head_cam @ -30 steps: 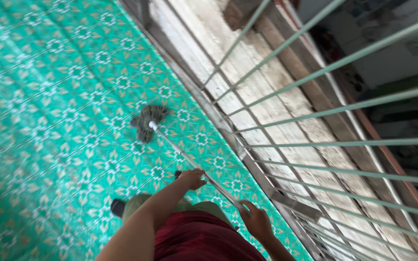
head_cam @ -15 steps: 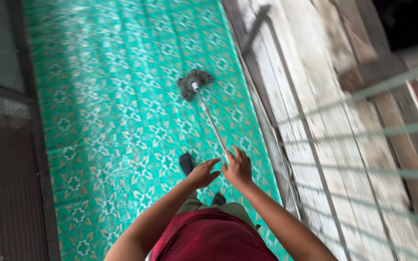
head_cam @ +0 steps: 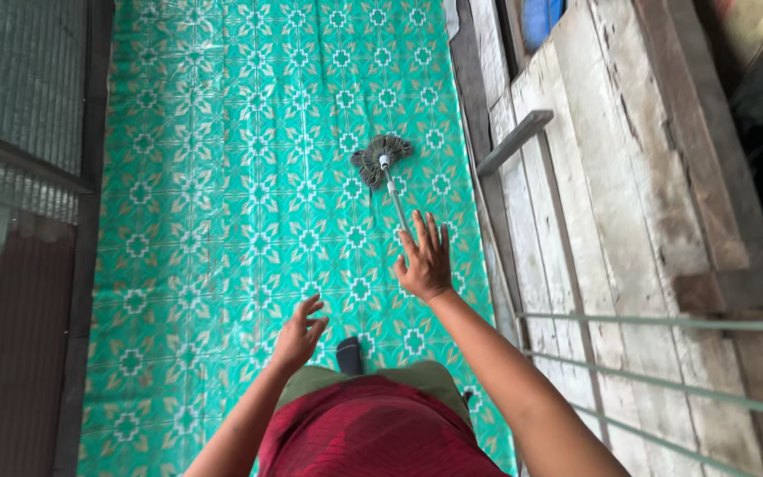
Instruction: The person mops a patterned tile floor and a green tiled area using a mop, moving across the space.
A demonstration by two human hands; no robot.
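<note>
A mop with a grey-green string head [head_cam: 381,159] rests on the green patterned floor covering [head_cam: 222,221]. Its thin metal handle [head_cam: 396,199] runs back toward me and disappears under my right hand [head_cam: 424,258]. That hand lies over the handle with its fingers straight and spread; whether the thumb or palm grips it is hidden. My left hand [head_cam: 300,327] hovers lower and to the left, away from the handle, with loosely spread fingers and nothing in it. Below are my red shirt [head_cam: 373,437] and one dark shoe [head_cam: 350,355].
Weathered wooden planks [head_cam: 611,177] border the floor covering on the right. Pale green railing bars [head_cam: 664,353] cross the lower right. A dark ribbed door or wall panel [head_cam: 19,177] lines the left edge. A blue object [head_cam: 540,18] sits at the top by the planks.
The view has swung so the floor runs straight ahead. My left hand has come off the handle and dropped left. My right hand has moved up the handle and its fingers have spread.
</note>
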